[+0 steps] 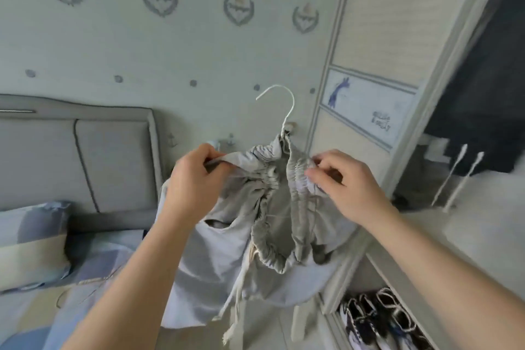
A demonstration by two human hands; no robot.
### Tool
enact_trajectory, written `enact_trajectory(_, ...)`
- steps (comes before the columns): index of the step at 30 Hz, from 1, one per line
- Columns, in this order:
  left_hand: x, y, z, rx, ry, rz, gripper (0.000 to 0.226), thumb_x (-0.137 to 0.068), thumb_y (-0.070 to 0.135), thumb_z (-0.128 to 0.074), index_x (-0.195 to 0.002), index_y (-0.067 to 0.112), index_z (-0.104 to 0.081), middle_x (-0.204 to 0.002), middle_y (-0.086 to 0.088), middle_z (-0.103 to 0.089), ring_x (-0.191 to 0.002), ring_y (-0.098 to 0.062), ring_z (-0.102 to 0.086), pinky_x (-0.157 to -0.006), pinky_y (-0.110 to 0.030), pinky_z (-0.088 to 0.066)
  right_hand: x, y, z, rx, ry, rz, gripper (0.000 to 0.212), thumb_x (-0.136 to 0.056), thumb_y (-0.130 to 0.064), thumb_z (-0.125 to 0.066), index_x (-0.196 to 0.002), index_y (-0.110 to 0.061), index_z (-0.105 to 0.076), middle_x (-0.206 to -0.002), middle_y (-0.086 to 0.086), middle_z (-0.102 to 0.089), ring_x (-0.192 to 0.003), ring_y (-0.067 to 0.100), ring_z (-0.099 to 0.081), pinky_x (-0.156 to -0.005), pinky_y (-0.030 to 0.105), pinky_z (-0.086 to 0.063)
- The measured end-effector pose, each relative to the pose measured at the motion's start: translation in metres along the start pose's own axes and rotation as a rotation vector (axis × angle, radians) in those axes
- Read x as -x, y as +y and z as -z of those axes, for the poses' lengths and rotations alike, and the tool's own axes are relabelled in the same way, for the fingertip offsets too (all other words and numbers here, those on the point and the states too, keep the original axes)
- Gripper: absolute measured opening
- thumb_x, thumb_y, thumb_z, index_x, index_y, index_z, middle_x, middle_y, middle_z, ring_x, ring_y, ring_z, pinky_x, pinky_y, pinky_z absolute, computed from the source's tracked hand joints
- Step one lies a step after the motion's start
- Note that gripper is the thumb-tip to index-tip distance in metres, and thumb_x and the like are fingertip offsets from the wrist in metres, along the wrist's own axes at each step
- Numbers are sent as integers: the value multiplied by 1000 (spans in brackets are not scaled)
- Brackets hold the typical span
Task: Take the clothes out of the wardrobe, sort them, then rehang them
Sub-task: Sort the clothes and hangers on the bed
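Bed (pixel 113 244) on the left has a blue-and-cream patchwork cover (pixel 25 318), with a matching pillow (pixel 31 247) sitting up by the grey padded headboard (pixel 113 162). There's a thin cord (pixel 82 290) lying on the cover too. Down right, the wardrobe (pixel 377 37) has a bottom compartment (pixel 358 273) with black-and-white sneakers (pixel 386 321) lined up side by side.

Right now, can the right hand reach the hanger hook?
Probably yes: the hook stands bare above the grey garment, with nothing between it and the right hand. But that hand pinches the waistband, so it must let go first.
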State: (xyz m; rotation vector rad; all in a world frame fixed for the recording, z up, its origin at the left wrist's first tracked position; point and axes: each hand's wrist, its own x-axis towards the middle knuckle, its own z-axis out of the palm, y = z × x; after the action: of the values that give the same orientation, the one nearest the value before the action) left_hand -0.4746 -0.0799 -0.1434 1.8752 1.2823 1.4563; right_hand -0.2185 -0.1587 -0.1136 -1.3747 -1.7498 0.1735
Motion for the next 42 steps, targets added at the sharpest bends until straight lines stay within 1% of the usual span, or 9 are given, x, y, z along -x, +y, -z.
enact_trajectory(6, -38, 109, -119, 101, -165, -217, 20, -88, 18, -65, -74, 31, -58, -58, 16, -59, -48, -2, -49, -48, -21, -33, 2, 38, 149, 191, 120, -132, 28, -82, -41, -75, -103, -39, -57, -68, -12, -56, -60, 8, -53, -62, 24, -42)
enact_trajectory(8, -51, 143, -155, 152, -242, -268, 20, -88, 18, -64, -74, 32, -59, -58, 17, -59, -48, -2, -50, -49, -22, -35, 2, 51, 192, 291, 130, -145, 15, -84, -38, -73, -87, -28, -62, -59, -14, -48, -54, 6, -43, -59, 28, -37)
enact_trajectory(11, -70, 193, -205, 198, -329, -375, 20, -88, 18, -66, -73, 30, -60, -59, 19, -59, -54, 0, -53, -50, -17, -37, 5, 62, 253, 398, 176, -190, 35, -84, -35, -72, -74, -6, -56, -56, -5, -37, -53, 6, -31, -55, 32, -28)
enact_trajectory(16, -96, 275, -279, 252, -477, -558, 29, -88, 16, -66, -64, 27, -54, -55, 18, -54, -55, -2, -48, -53, -14, -34, 15, 61, 345, 487, 273, -296, 21, -85, -26, -73, -78, -8, -65, -68, 12, -59, -62, 8, -46, -62, 41, -44)
enact_trajectory(19, -108, 321, -321, 301, -575, -629, 27, -90, 20, -67, -66, 23, -55, -53, 17, -49, -54, -2, -45, -53, -15, -33, 22, 55, 390, 555, 396, -328, 18, -85, -26, -73, -71, -18, -63, -59, -7, -52, -57, 4, -43, -58, 30, -39)
enact_trajectory(23, -119, 376, -370, 328, -666, -743, 19, -92, 30, -68, -76, 20, -63, -71, 7, -61, -66, -8, -54, -61, -23, -41, 22, 42, 439, 708, 510, -418, 25, -85, -26, -72, -66, -17, -58, -60, -6, -49, -56, 8, -42, -51, 16, -32)
enact_trajectory(32, -157, 455, -449, 415, -737, -915, 19, -96, 27, -62, -115, 29, -67, -116, 15, -65, -111, -6, -57, -93, -24, -45, -15, 27, 518, 875, 775, -773, 24, -86, -25, -68, -72, -10, -57, -64, 2, -50, -58, 17, -46, -48, 24, -30)
enact_trajectory(35, -165, 469, -463, 466, -786, -946, 16, -95, 30, -66, -110, 33, -64, -114, 18, -63, -110, -3, -54, -80, -5, -36, -33, 31, 534, 655, 905, -843, 24, -87, -19, -67, -72, -8, -52, -70, 8, -52, -61, 19, -50, -52, 22, -36)
enact_trajectory(42, -190, 478, -457, 526, -887, -1031, 21, -95, 40, -63, -113, 31, -66, -105, 17, -68, -100, 5, -60, -88, -14, -44, -81, 55, 533, -151, 1016, -723, 16, -100, -9, -51, -87, -3, -56, -76, 8, -66, -61, 17, -64, -48, 25, -54)
